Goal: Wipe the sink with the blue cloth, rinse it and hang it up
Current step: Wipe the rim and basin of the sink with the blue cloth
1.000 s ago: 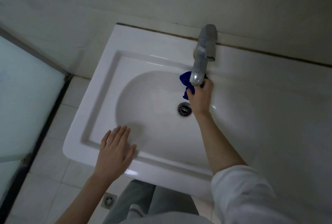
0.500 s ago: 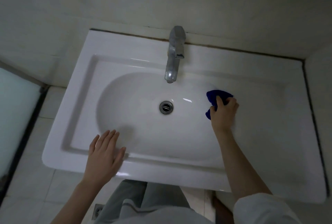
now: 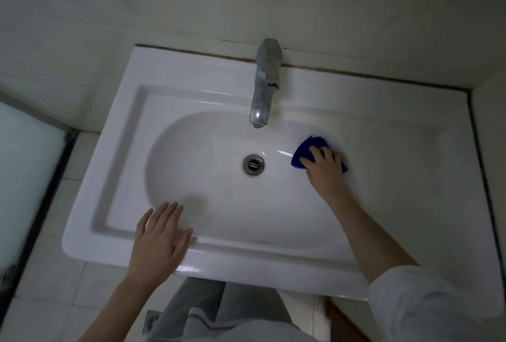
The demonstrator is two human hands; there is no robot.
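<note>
The white sink (image 3: 115,150) fills the middle of the head view, with a round metal drain (image 3: 253,164) at the bottom of its basin. My right hand (image 3: 324,170) presses the blue cloth (image 3: 304,151) flat against the basin's right slope, right of the drain; most of the cloth is hidden under my fingers. My left hand (image 3: 157,243) rests flat on the sink's front left rim, fingers together, holding nothing. The chrome faucet (image 3: 265,81) stands at the back centre, its spout over the basin. No water runs.
A tiled wall rises behind the sink and a side wall (image 3: 490,177) closes in on the right. A frosted glass panel (image 3: 24,177) stands to the left. The tiled floor below holds a small square floor drain (image 3: 151,322). My legs are under the front rim.
My right hand has carried the cloth from under the faucet spout out to the basin's right slope. The camera view has shifted right. My left hand stays on the front rim.
</note>
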